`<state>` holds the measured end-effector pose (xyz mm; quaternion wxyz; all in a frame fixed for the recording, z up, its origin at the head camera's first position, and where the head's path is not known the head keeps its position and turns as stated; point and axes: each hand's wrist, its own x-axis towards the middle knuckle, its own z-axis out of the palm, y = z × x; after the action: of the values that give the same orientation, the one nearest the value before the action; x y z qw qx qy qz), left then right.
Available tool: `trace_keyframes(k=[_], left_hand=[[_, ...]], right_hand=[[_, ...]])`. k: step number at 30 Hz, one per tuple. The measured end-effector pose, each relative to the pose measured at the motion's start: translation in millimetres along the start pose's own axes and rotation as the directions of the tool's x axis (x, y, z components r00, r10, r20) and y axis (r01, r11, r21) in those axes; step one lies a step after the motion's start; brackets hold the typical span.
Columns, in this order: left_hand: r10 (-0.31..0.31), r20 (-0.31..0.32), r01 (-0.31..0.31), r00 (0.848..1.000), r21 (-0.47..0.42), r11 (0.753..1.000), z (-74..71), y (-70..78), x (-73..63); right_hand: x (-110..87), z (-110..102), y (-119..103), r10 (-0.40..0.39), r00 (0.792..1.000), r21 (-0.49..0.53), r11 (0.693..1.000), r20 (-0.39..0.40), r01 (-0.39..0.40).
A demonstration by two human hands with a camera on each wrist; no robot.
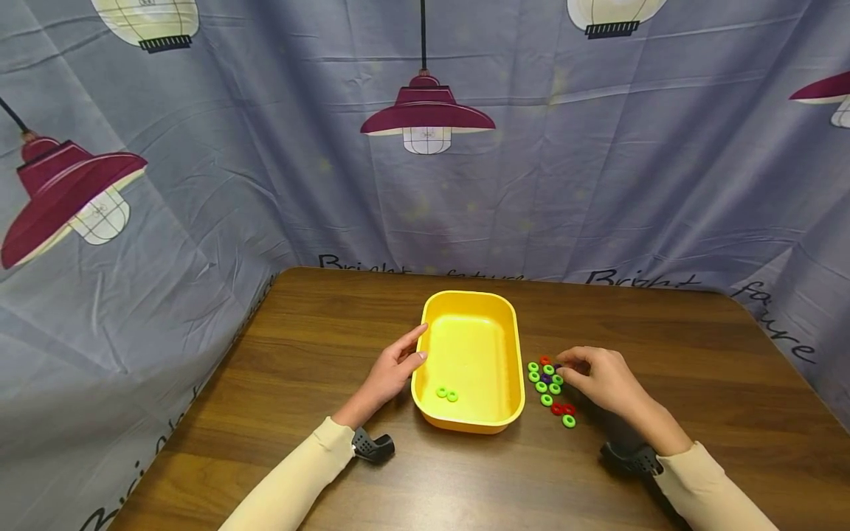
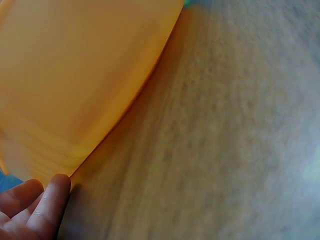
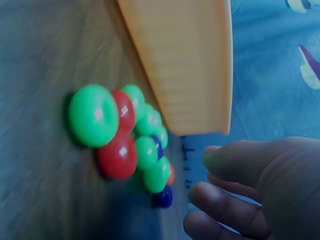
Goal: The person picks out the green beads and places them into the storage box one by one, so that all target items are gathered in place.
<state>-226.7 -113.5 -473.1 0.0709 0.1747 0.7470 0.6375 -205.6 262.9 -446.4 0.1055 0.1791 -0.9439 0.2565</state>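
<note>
A yellow plastic bin (image 1: 471, 346) stands on the wooden table, with two small green rings (image 1: 456, 397) lying near its front left inside corner. My left hand (image 1: 392, 369) touches the bin's left rim, thumb and fingers spread along it. To the right of the bin lies a loose cluster of green, red and dark purple rings, among them a green ring (image 3: 82, 117) at the near end and a red ring (image 3: 119, 157) beside it. Over the far right side of this cluster hovers my right hand (image 1: 607, 380), its fingers loosely bent and nothing visible between them in the right wrist view.
The brown wooden table (image 1: 332, 332) reaches out on both sides of the bin. Behind it hangs a grey-blue curtain (image 1: 299, 147) printed with lamps and lettering. A dark strap with a camera (image 1: 375, 447) sits on the left wrist, another (image 1: 627, 459) on the right.
</note>
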Motion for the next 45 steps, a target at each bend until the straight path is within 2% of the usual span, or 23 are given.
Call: trace_keyframes(k=[20,38,45], left_hand=[[-0.003,0.002,0.003,1.000,-0.003,1.000,-0.6,-0.1,-0.4],[-0.008,-0.007,0.008,1.000,-0.001,1.000,-0.5,-1.6,1.2],[-0.003,-0.007,0.003,1.000,0.001,1.000,-0.4,-3.3,1.5]], right_hand=[[-10.0,10,12,0.015,0.999,0.018,1.000,0.051,-0.016],[-10.9,15,13,-0.035,0.999,0.002,0.999,0.024,0.035],[-11.8,17,12,-0.031,0.999,0.007,1.000,0.032,0.031]])
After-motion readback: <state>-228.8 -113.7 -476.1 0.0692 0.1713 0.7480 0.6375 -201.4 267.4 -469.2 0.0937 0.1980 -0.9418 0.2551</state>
